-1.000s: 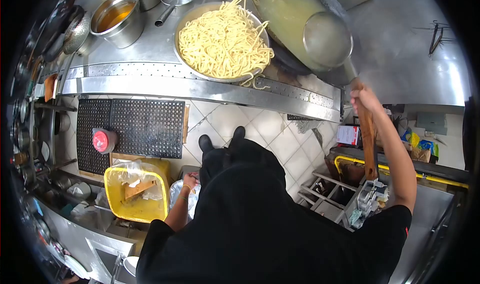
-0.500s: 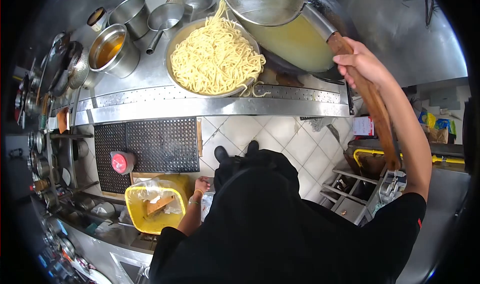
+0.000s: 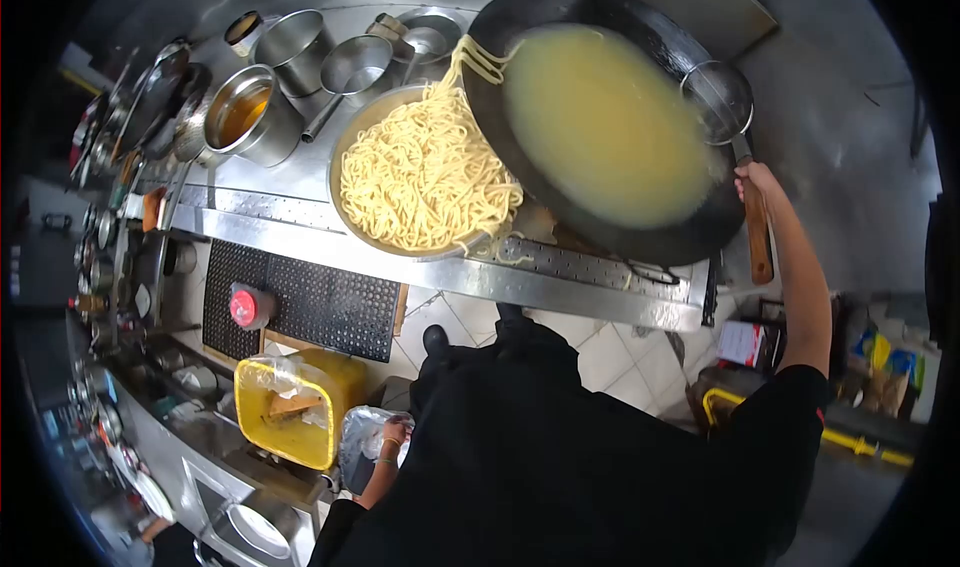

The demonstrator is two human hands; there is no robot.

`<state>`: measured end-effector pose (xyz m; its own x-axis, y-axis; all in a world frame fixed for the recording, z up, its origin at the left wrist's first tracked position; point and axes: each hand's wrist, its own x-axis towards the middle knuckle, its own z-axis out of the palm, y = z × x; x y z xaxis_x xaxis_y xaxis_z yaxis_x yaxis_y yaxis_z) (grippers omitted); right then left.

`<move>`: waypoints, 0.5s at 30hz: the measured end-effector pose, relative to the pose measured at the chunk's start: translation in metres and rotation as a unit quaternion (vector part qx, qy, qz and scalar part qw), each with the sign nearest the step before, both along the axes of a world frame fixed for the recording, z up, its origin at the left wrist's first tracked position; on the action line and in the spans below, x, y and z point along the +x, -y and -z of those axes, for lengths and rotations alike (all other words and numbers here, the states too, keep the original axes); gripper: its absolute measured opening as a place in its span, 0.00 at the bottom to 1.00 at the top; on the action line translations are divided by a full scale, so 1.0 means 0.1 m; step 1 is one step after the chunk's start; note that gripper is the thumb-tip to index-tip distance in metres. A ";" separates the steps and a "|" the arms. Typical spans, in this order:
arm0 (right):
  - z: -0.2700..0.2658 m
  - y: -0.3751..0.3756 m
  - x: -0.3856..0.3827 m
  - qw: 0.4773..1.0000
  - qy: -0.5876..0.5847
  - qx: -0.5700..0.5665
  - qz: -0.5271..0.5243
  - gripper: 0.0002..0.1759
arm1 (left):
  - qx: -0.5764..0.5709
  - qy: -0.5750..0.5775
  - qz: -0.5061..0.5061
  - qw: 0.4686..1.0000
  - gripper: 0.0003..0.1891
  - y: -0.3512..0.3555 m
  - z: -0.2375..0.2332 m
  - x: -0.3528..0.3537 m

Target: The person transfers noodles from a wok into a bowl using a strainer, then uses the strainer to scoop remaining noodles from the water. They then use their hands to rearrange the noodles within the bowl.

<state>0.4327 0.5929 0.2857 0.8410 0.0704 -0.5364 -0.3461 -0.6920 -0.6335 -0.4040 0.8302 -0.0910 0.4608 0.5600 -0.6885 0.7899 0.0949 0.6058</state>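
Note:
My right hand (image 3: 759, 181) is closed around the wooden handle (image 3: 757, 232) of a round wire-mesh strainer (image 3: 717, 102). The strainer leans inside the right rim of a big dark wok (image 3: 490, 107), which holds cloudy yellowish liquid (image 3: 610, 127). Left of the wok, a wide metal bowl (image 3: 338, 192) is heaped with yellow noodles (image 3: 425, 177). A few strands stretch from the heap over the wok's rim. Down at my side, my left hand (image 3: 396, 433) hangs with loosely bent fingers and nothing visible in it, above a bin (image 3: 358, 429) lined with clear plastic.
Metal pots (image 3: 290, 52), one with amber liquid (image 3: 240, 117), and a long-handled saucepan (image 3: 357, 65) stand on the steel counter (image 3: 300, 202). A yellow bin (image 3: 345, 387), a red-lidded container (image 3: 250, 307) and black rubber mats (image 3: 335, 307) are on the floor behind the counter's edge.
The strainer has moved from above the wok's left side to its right rim, with my right hand on its handle. My view has shifted, showing more of the wok. My left hand hangs lower.

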 end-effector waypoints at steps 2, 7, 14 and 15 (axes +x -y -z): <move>0.19 -0.11 0.26 0.998 -0.031 0.032 -0.045 0.05 | 0.069 -0.005 0.028 0.997 0.16 0.21 -0.05 0.19; 0.64 -0.74 0.52 0.972 -0.077 0.099 -0.196 0.05 | -0.055 0.027 -0.124 0.990 0.16 0.48 -0.30 0.79; 0.68 -1.37 -0.01 0.933 -0.157 0.153 -0.284 0.09 | -0.047 0.054 -0.191 0.979 0.14 0.90 -0.61 1.05; 0.67 -1.41 -0.12 0.922 -0.170 0.179 -0.299 0.08 | -0.047 0.049 -0.189 0.980 0.14 0.93 -0.60 1.02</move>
